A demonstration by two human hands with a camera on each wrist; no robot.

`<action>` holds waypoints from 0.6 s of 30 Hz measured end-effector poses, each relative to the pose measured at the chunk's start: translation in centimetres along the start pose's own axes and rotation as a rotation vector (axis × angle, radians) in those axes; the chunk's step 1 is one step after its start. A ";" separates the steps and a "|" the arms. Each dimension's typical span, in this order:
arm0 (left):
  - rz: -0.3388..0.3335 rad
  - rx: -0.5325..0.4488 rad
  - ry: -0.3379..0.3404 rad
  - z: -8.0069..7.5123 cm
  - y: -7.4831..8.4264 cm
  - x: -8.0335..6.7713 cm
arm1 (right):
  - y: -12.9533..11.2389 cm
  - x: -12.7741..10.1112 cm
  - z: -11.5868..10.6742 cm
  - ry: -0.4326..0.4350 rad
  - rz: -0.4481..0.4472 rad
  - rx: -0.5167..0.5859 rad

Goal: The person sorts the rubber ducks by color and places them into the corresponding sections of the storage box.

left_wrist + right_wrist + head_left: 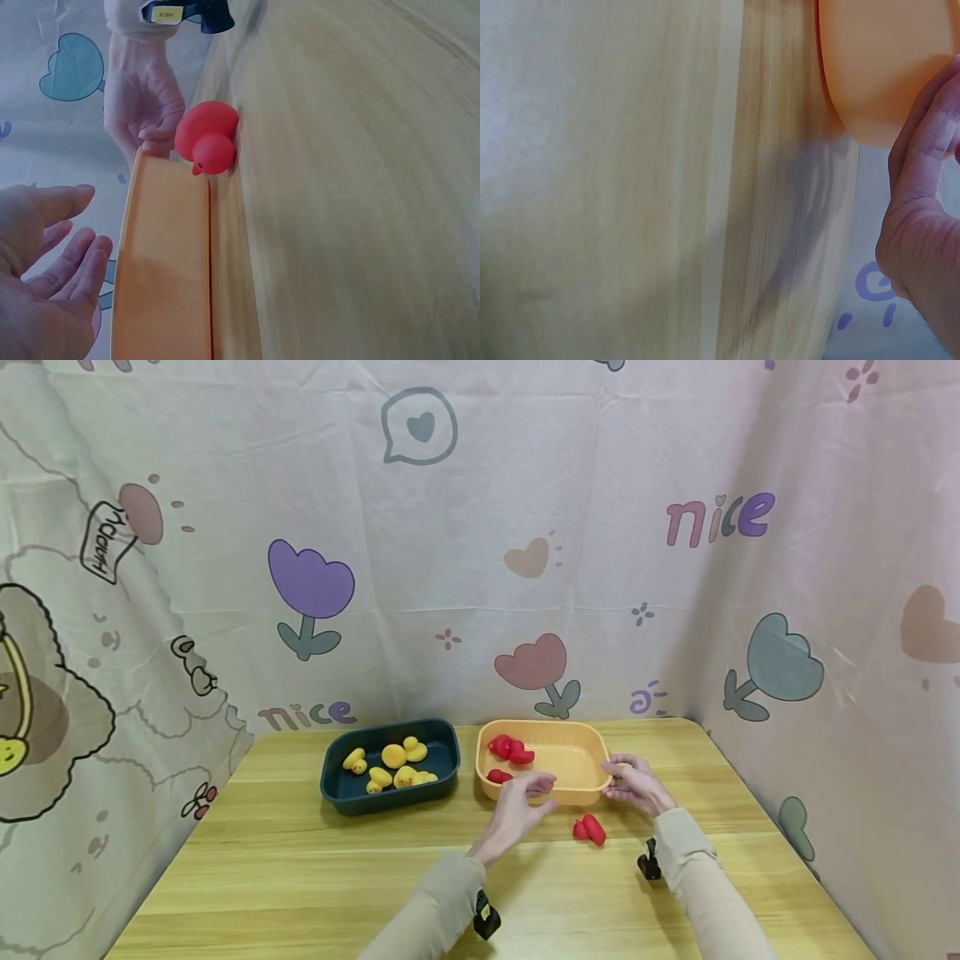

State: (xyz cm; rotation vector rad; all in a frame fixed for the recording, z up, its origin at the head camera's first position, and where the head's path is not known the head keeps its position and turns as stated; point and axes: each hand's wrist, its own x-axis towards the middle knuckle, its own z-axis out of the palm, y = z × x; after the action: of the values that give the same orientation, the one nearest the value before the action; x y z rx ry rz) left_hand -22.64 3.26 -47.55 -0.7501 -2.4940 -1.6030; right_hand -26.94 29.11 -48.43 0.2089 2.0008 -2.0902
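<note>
An orange plastic tray (566, 760) on the table holds several red rubber ducks (502, 747). My left hand (517, 810) hovers at its near side, thumb and fingers spread apart, with nothing between them in the left wrist view. A bit of red shows beneath those fingertips in the head view. At the tray's right end, my right hand (637, 783) holds the rim, thumb at the top edge and fingers against the outer wall. One red duck (590, 830) lies on the table in front of the tray, between my two hands.
Left of the orange tray stands a dark blue tray (352, 802) with several yellow rubber ducks (393, 756) in it. Both sit near the back edge of the wooden table (300, 877). A printed curtain (420, 568) hangs behind and at the sides.
</note>
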 end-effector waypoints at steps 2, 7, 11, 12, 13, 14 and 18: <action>0.006 0.016 -0.009 0.2 0.1 -0.1 | 0.0 -0.1 0.0 -0.004 -0.001 0.001; 0.007 0.057 -0.022 0.5 0.3 -0.2 | 0.0 -0.1 -0.1 -0.006 -0.001 0.000; 0.020 0.073 -0.041 0.8 0.2 -0.4 | 0.0 -0.1 0.0 -0.002 0.000 -0.001; 0.024 0.077 -0.048 0.8 0.2 -0.5 | 0.0 -0.1 0.0 -0.003 0.000 -0.001; 0.025 0.081 -0.056 0.9 0.1 -0.5 | 0.0 -0.1 0.0 -0.003 0.000 -0.002; 0.027 0.083 -0.065 1.0 0.1 -0.6 | 0.0 -0.1 0.0 -0.001 0.002 -0.002; 0.052 0.128 -0.106 1.3 0.0 -0.9 | 0.0 -0.1 0.0 0.000 0.004 -0.006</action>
State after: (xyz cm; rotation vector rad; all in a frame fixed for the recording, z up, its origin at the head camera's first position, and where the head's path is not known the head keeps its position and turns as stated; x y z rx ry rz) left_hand -21.59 4.09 -48.47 -0.8967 -2.5967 -1.4070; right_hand -26.89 29.15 -48.41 0.2113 2.0049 -2.0817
